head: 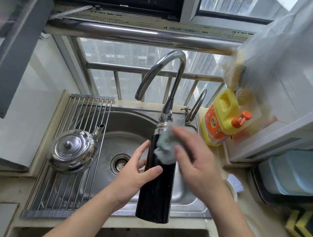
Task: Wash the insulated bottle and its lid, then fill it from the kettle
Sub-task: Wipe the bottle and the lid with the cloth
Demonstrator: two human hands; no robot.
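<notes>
kitchen sink [125, 126]: bottle [156, 191] lengthwise, mouth toward faucet [168, 71]

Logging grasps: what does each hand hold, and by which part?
The left hand grips the black bottle around its middle. The right hand presses a grey-green scrubbing pad against its upper part; whether its fingers pinch it is blurred.

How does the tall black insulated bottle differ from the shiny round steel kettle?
The tall black insulated bottle is slim; the shiny round steel kettle is squat. The left hand holds the bottle tilted; the kettle sits upright on the metal rack. The bottle is uncapped; the kettle's lid is on. Both show bare steel.
</notes>
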